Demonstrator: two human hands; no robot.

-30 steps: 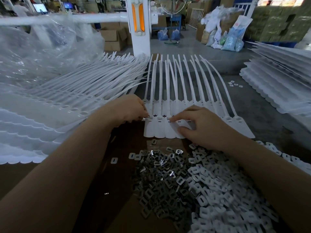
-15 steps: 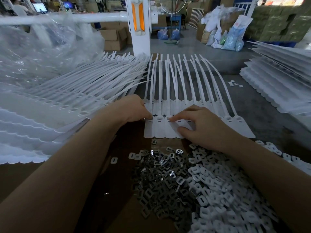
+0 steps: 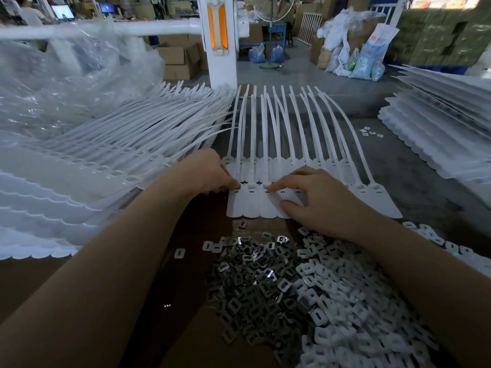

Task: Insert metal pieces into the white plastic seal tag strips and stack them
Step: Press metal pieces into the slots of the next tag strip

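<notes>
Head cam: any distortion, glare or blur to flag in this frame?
Head view: wide-angle bending curves the white rail and the strip stack at right; the clear plastic sheeting glares; the metal pieces glint; the background is soft; the left hand and right hand are sharp.

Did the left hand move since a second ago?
No, barely: the left hand stays at the left end of the seal tag strip, fingertips at the leftmost tag's slot.

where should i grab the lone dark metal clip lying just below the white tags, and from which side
Pinch the small dark metal clip by its two long outer edges, coming from straight above. It lies flat on the brown cardboard surface, apart from the heap of dark metal clips, so fingers have room on both sides; its open centre slot gives nothing to squeeze.
</notes>
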